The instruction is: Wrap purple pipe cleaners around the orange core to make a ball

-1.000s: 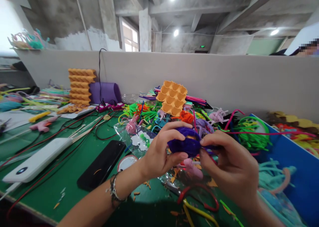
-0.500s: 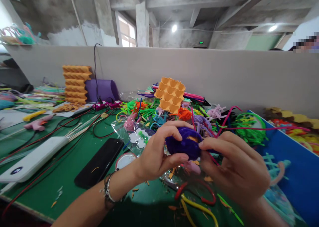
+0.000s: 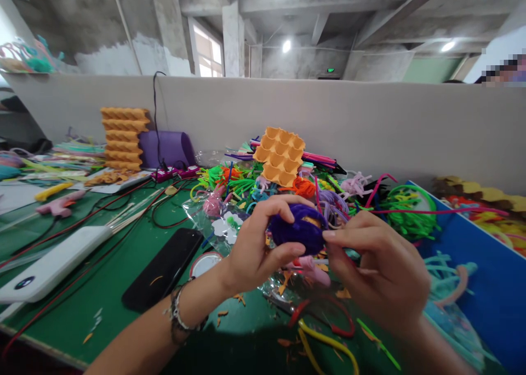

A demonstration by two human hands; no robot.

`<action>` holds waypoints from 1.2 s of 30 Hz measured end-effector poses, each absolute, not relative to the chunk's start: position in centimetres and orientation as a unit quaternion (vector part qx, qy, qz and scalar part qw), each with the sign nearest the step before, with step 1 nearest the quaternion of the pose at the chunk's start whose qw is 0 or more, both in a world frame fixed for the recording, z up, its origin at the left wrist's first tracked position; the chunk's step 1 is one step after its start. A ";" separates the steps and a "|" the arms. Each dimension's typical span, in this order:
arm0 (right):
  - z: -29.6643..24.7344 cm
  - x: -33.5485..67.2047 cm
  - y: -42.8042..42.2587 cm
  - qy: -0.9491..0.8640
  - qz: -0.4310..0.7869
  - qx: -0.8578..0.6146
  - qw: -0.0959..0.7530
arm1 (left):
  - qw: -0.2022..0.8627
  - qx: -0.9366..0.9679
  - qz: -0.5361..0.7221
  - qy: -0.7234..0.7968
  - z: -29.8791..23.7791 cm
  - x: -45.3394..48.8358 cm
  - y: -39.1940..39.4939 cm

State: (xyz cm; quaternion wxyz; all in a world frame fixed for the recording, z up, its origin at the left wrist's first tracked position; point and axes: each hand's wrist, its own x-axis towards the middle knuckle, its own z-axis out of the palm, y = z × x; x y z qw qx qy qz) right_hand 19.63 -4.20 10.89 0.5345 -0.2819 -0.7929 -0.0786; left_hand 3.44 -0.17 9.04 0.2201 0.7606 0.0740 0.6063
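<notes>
A rounded bundle of dark purple pipe cleaner [image 3: 287, 231] is held up over the table, with a bit of orange material showing through a gap in its top. My left hand [image 3: 258, 243] grips it from the left, thumb below and fingers above. At its right edge, the thumb and forefinger of my right hand [image 3: 378, 265] are pinched together on the purple pipe cleaner; the strand inside the fingers is mostly hidden. Under the hands lie a pink glue gun [image 3: 314, 271], red-handled scissors [image 3: 345, 320] and a bent yellow pipe cleaner [image 3: 329, 345].
Behind the hands is a heap of coloured pipe cleaners with an orange egg-crate piece [image 3: 280, 157]. A black phone [image 3: 162, 268] and a white power bank [image 3: 53, 262] lie left, among red cables. A blue box [image 3: 464, 238] stands right. Orange scraps dot the green table [image 3: 230, 342].
Both hands and the purple bundle have shifted slightly left. My right hand has dropped a little and turned, and more of the pink glue gun shows beneath the bundle.
</notes>
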 end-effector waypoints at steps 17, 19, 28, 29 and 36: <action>9.1 18.2 -3.5 -0.746 0.054 -0.368 0.552 | 0.348 0.679 0.644 0.065 8.7 4.5 -0.9; 9.3 18.0 -3.5 -0.750 0.045 -0.373 0.545 | 0.348 0.674 0.648 0.069 8.4 4.7 -1.0; 10.3 18.5 -3.6 -0.784 -0.027 -0.360 0.504 | 0.336 0.703 0.623 0.068 7.8 5.2 -1.0; 10.3 18.6 -3.6 -0.791 -0.038 -0.356 0.496 | 0.339 0.710 0.615 0.058 7.8 5.1 -0.8; 10.8 19.3 -3.1 -0.823 -0.177 -0.336 0.423 | 0.189 0.786 0.583 0.079 8.5 3.3 1.2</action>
